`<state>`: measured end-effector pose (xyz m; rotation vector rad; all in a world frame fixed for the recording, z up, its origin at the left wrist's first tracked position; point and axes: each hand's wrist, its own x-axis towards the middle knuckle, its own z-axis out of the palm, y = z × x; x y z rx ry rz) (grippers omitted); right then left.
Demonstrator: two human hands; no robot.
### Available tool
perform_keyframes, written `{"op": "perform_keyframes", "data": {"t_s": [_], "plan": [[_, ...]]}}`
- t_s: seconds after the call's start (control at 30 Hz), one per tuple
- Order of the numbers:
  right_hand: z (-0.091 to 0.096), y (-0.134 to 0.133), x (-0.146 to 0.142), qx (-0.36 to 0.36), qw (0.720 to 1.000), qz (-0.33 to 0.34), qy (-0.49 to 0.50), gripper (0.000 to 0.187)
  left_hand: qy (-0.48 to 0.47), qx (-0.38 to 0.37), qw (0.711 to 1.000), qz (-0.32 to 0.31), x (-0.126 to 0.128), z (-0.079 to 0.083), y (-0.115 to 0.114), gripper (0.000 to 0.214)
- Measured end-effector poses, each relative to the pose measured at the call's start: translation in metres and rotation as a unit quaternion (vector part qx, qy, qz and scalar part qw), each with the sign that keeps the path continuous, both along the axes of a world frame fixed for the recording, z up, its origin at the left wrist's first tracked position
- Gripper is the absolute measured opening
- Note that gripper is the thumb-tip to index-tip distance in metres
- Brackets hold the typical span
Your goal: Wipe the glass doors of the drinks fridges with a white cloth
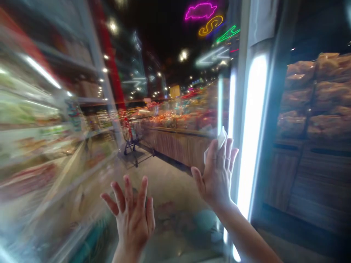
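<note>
My right hand (218, 175) is raised beside a bright vertical light tube (252, 131), its fingers stretched upward. A crumpled white tissue or thin cloth (222, 137) shows behind and between those fingers, pressed flat by the hand against what looks like a glass pane. Lower and to the left, my left hand (134, 219) is spread with its fingers apart and holds nothing. Whether its fingertips touch the glass, I cannot tell. Faint reflections lie over the floor area between the two hands.
Blurred refrigerated shelves (33, 146) with packed goods run along the left. A shopping cart (134, 135) stands farther back by a wood-panelled produce display (178, 146). Bagged goods (323, 95) are stacked at right. Neon signs (201, 11) glow above.
</note>
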<state>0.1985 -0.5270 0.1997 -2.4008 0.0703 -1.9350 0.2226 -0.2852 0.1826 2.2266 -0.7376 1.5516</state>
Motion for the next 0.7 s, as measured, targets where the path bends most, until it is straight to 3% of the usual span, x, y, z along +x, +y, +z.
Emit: {"op": "perform_keyframes", "data": {"t_s": [0.03, 0.13, 0.2, 0.23, 0.37, 0.4, 0.5, 0.6, 0.7], "plan": [[-0.009, 0.007, -0.001, -0.002, 1.000, 0.003, 0.002, 0.084, 0.008, -0.004, 1.000, 0.007, 0.001, -0.005, 0.004, 0.084], [-0.061, 0.047, -0.004, -0.062, 0.997, 0.026, 0.031, 0.085, 0.023, -0.010, 0.999, 0.032, 0.005, -0.019, 0.025, 0.086], [-0.080, 0.081, 0.000, -0.117, 0.991, 0.053, 0.045, 0.085, 0.020, 0.002, 0.999, 0.044, 0.011, -0.024, 0.040, 0.087], [-0.078, 0.098, 0.004, -0.130, 0.988, 0.065, 0.043, 0.086, 0.016, 0.006, 0.999, 0.048, 0.014, -0.025, 0.048, 0.087], [-0.030, 0.155, 0.025, -0.102, 0.990, 0.090, 0.022, 0.088, 0.009, -0.017, 0.998, 0.065, 0.024, -0.022, 0.079, 0.086], [-0.025, 0.167, 0.029, -0.099, 0.990, 0.092, 0.024, 0.087, 0.010, -0.027, 0.997, 0.071, 0.025, -0.022, 0.089, 0.085], [-0.047, 0.199, 0.031, -0.136, 0.983, 0.117, 0.040, 0.081, 0.019, -0.044, 0.995, 0.092, 0.029, -0.035, 0.126, 0.085], [-0.073, 0.226, 0.032, -0.234, 0.956, 0.166, 0.064, 0.068, 0.028, -0.053, 0.992, 0.113, 0.033, -0.055, 0.162, 0.087], [-0.050, 0.251, 0.044, -0.271, 0.946, 0.165, 0.070, 0.067, 0.036, -0.080, 0.989, 0.117, 0.038, -0.072, 0.186, 0.086]]}}
